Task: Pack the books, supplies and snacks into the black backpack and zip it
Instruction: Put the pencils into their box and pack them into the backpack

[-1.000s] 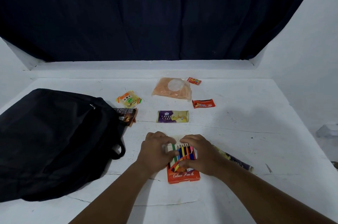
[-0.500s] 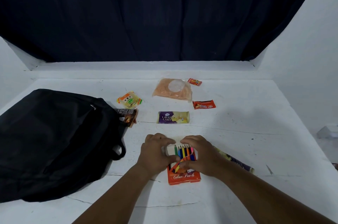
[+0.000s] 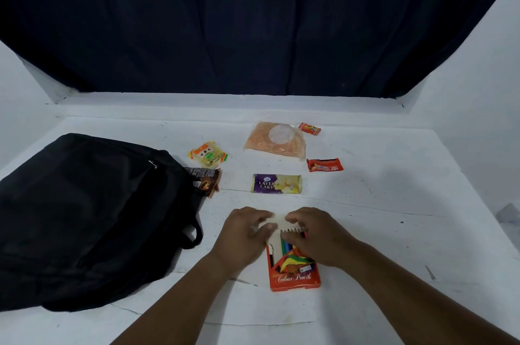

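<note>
Head view looks down on a white table (image 3: pixel 380 232) where both hands work at the top end of an orange colour pencil box (image 3: pixel 294 274), which lies flat near the front edge, to the right of the black backpack (image 3: pixel 84 218). Compared with half a second ago, the box sits in the same spot, but the fingers have shifted: the left hand (image 3: pixel 242 235) and the right hand (image 3: pixel 315 235) are now blurred with motion, their fingertips almost meeting over the pale open flap and the pencil tips, where earlier they sat more settled on either side. The left hand's fingers curl onto the flap at the box's upper left; the right hand's fingers curl over the pencil tips, thumb underneath. How firmly either one pinches I cannot tell through the blur. The long dark packet seen earlier behind the right wrist is now hidden by the arm. Nothing else has moved: the backpack lies slumped on the left, a brown wrapper (image 3: pixel 206 180) touching its edge, a yellow-green snack (image 3: pixel 208 154) just behind that, the purple layer cake packet (image 3: pixel 277 183) in the middle, the orange bag (image 3: pixel 275 140) further back, and two small red packets (image 3: pixel 309 128) (image 3: pixel 325 165) to its right.
</note>
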`<state>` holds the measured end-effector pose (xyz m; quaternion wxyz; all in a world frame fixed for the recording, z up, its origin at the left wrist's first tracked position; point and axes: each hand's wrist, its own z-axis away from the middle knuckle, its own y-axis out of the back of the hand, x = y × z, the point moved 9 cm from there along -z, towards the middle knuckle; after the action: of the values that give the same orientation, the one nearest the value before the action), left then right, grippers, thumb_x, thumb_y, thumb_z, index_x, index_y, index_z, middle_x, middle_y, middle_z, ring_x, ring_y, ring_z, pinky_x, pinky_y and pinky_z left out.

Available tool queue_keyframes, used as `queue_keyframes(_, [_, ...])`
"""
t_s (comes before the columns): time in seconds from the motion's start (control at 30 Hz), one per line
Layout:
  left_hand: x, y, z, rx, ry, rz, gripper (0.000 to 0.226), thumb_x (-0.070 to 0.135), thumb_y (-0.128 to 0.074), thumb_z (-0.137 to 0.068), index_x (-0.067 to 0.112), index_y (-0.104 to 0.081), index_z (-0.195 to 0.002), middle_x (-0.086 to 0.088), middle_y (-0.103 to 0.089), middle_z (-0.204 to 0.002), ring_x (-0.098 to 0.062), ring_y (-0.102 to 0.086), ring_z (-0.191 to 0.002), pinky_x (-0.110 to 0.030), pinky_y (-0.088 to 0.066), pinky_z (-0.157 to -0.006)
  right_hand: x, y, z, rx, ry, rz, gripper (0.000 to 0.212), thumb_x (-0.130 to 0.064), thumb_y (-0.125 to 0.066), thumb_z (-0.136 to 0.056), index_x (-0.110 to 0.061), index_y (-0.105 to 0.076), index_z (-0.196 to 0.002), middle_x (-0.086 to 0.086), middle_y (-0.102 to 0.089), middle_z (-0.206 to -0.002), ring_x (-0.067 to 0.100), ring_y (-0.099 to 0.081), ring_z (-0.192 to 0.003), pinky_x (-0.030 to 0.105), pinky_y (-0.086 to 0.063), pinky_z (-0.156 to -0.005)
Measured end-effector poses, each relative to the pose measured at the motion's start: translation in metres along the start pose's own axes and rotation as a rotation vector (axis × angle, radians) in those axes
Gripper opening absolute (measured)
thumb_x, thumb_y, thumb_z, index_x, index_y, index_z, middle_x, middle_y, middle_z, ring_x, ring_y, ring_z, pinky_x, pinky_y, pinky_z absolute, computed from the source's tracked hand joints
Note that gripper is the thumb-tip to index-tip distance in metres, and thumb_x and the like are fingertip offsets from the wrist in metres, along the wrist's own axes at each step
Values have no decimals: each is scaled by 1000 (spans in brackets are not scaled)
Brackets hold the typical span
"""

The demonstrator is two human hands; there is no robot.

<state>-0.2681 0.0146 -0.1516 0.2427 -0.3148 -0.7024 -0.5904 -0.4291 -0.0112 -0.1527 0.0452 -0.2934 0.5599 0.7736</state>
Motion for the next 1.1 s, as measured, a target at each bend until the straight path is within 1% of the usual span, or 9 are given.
queue_keyframes(0.07, [-2, 24, -3, 85, -65, -106, 27, 38, -68, -85, 23, -76, -106, 6, -72, -101, -12, -60, -99, -27, -48, -91, -10, 8, -8, 70, -12, 31, 45, -50, -59, -93, -28, -58, -133, -9, -61, -134, 11, -59, -116, 24, -50, -96])
queue_keyframes(0.23, [-25, 82, -35, 140, -108, -490, 39, 21, -65, -70, 15, -74, -108, -5, -67, -102, -33, -57, -101, -43, -52, -84, -44, 16, -29, 257, 43, 39, 33, -41, -58, -96, -25, -65, -124, -9, -67, -125, 7, -60, -112, 21, -46, -96])
queue_keyframes(0.3, [-30, 98, -50, 83, -46, -652, 41, 31, -68, -74, 19, -71, -113, -2, -65, -111, -33, -56, -109, -42, -48, -89, -57, 9, -38, 251, 71, -1, 30, -37, -58, -96, -24, -66, -123, -9, -66, -124, 7, -59, -109, 20, -47, -94])
queue_keyframes(0.4, [-51, 107, -65, -61, 148, -802, 58, 61, -64, -77, 26, -60, -124, 3, -59, -119, -25, -47, -118, -39, -38, -98, -74, 0, -54, 242, 99, -69, 28, -34, -61, -95, -22, -67, -119, -8, -68, -118, 3, -58, -99, 21, -50, -89])
queue_keyframes(0.5, [-66, 112, -72, -76, 214, -879, 47, 64, -57, -79, 27, -65, -108, 4, -61, -111, -23, -47, -114, -37, -38, -94, -86, -8, -69, 233, 126, -104, 26, -30, -61, -94, -18, -68, -116, -5, -69, -112, 6, -60, -96, 26, -53, -84])
queue_keyframes(0.57, [-74, 115, -73, -35, 222, -810, 33, 55, -55, -86, 25, -68, -85, 5, -63, -93, -23, -49, -106, -36, -41, -84, -92, -11, -78, 227, 138, -106, 27, -28, -61, -95, -16, -69, -117, -3, -69, -111, 10, -62, -97, 27, -54, -83])
queue_keyframes(0.67, [-89, 128, -69, 63, 273, -501, 32, 41, -60, -87, 22, -59, -62, 2, -61, -68, -21, -56, -83, -30, -44, -63, -101, -16, -96, 206, 160, -116, 26, -24, -63, -94, -12, -68, -117, 1, -70, -110, 13, -64, -93, 28, -54, -81])
queue_keyframes(0.8, [-96, 153, -64, 220, 307, -229, 19, 21, -63, -88, 18, -65, -70, 4, -66, -68, -12, -61, -61, -27, -47, -57, -115, -25, -119, 195, 189, -131, 28, -20, -65, -92, -12, -67, -119, 4, -69, -111, 16, -64, -96, 29, -54, -82])
queue_keyframes(1.1, [-107, 165, -55, 313, 320, -102, 16, 14, -62, -89, 15, -68, -74, 5, -68, -71, -9, -63, -66, -31, -54, -67, -138, -37, -163, 199, 92, -49, 46, -38, -66, -91, -12, -61, -129, 7, -67, -115, 25, -62, -107, 33, -52, -86])
